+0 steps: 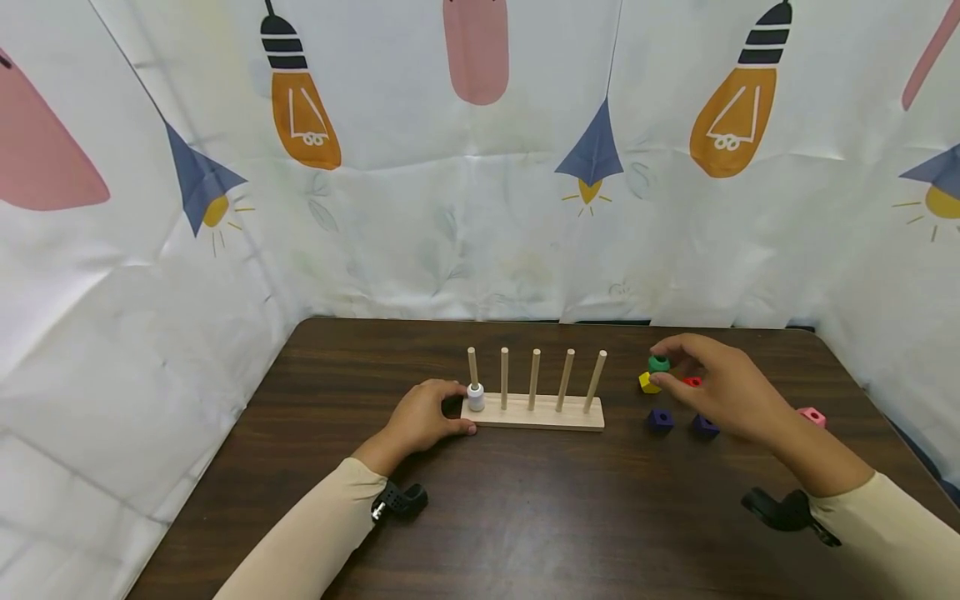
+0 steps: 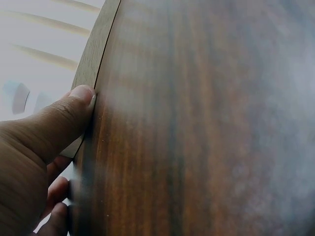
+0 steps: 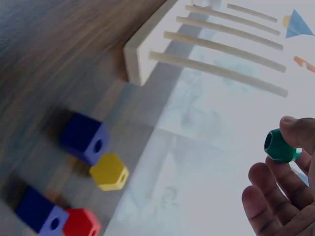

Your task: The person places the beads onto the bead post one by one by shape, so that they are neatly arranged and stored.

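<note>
A wooden peg board (image 1: 540, 413) with several upright pegs stands on the table. White beads (image 1: 476, 398) sit low on its leftmost peg. My left hand (image 1: 416, 417) grips the board's left end, the thumb (image 2: 66, 115) along its front edge and the fingers around the end. Right of the board, my right hand (image 1: 723, 387) pinches a green bead (image 3: 279, 146) between thumb and fingers, raised above the table. Near that hand lie a yellow bead (image 1: 648, 383), a red bead (image 1: 692, 382) and two dark blue cube beads (image 1: 661, 420).
A pink cube bead (image 1: 812, 416) lies to the right, partly behind my right forearm. The dark wooden table (image 1: 525, 517) reaches a patterned white curtain (image 1: 480, 217) at the back and sides. Black straps with cameras (image 1: 401, 502) are on both wrists.
</note>
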The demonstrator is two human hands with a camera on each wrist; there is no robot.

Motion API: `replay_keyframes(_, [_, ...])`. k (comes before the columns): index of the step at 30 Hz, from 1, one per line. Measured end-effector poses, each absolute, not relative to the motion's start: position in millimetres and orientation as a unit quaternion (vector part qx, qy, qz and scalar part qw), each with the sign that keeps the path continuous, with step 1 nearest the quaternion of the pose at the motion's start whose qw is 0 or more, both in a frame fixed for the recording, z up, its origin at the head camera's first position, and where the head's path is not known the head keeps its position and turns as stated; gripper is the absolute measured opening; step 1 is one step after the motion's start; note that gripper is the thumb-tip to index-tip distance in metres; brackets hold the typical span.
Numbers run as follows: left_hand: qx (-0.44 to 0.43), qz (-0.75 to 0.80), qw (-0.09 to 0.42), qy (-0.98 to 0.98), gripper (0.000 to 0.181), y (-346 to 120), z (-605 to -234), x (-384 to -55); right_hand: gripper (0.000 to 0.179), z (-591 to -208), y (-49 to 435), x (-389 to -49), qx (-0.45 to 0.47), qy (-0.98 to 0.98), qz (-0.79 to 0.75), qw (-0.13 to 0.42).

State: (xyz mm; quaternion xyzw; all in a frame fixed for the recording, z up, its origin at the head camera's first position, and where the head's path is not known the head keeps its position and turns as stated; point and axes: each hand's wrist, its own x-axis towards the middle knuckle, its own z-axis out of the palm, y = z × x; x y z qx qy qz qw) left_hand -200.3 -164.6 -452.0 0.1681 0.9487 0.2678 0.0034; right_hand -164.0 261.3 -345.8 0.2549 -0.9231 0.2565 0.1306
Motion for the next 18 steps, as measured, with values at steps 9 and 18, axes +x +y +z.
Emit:
replay_keyframes(9, [0.169, 0.268, 0.006, 0.948, 0.06, -164.8, -451.9, -199.9, 0.035, -331.7, 241.7, -170.7, 0.277, -0.91, 0.273, 0.141])
replay_keyframes(18, [0.168, 0.265, 0.005, 0.949, 0.06, -165.2, -451.6, -199.6, 0.034, -320.3, 220.7, -178.5, 0.292, -0.899, 0.296, 0.14])
